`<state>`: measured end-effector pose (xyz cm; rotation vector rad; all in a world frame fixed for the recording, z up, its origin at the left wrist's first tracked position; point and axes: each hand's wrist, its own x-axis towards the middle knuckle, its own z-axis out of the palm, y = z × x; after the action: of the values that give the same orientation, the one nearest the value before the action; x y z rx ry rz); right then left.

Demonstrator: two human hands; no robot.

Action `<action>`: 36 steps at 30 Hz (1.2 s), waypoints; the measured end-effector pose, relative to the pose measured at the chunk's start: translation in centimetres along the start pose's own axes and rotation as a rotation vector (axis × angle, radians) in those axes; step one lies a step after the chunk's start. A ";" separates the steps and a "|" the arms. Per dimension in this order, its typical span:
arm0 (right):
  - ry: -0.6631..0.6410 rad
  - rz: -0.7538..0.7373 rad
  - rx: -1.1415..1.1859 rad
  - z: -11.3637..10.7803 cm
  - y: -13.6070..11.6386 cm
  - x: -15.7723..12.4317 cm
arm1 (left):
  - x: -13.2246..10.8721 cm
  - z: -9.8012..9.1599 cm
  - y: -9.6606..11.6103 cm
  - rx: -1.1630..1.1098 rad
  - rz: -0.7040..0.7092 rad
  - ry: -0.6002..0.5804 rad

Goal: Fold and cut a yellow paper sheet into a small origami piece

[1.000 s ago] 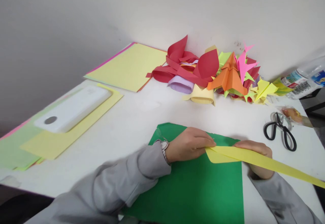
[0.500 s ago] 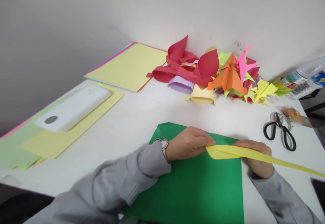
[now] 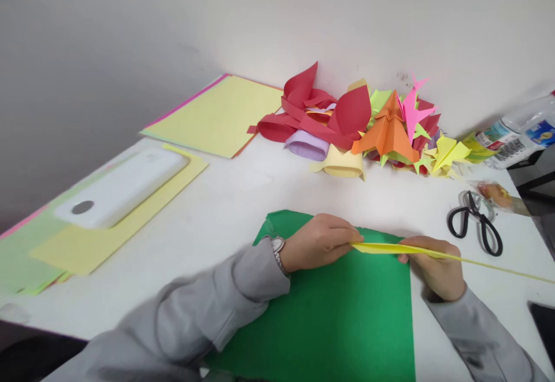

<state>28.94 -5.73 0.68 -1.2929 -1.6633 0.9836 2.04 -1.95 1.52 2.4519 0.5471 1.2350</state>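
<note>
Between my hands stretches a long, narrow yellow paper strip (image 3: pixel 381 248), now turned nearly edge-on and running off the right side of the view. My left hand (image 3: pixel 323 242), with a watch on its wrist, pinches the strip's left end. Farther along, my right hand (image 3: pixel 437 266) grips the strip between thumb and fingers. Beneath both hands lies a green sheet (image 3: pixel 338 318) on the white table (image 3: pixel 225 214). The strip is held above the sheet's far edge.
Black-handled scissors (image 3: pixel 476 223) lie to the right. Folded paper pieces (image 3: pixel 388 130) are heaped by the wall, beside a plastic bottle (image 3: pixel 515 133). A stack of coloured sheets (image 3: pixel 212 116) lies at the back; a white device (image 3: pixel 125 185) rests on papers at left. A dark object (image 3: pixel 541 327) sits at right.
The yellow strip has been turned from showing its flat face to nearly edge-on. My right hand has rotated slightly, and its thumb now shows below the strip. My left hand keeps its pinch.
</note>
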 end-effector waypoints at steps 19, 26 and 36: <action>0.020 0.065 -0.005 0.7 -0.6 0.4 | 0.6 -0.4 0.4 -0.262 -0.451 -0.091; 0.020 0.078 0.120 1.2 -0.7 0.5 | 1.0 0.2 0.8 -0.549 -0.783 0.181; 0.074 0.301 0.465 1.7 -0.8 0.9 | 0.7 0.5 0.1 -0.903 -0.933 0.232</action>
<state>26.93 -5.18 0.88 -1.2553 -1.1100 1.3854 2.87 -1.80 1.78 1.0851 0.8179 1.0021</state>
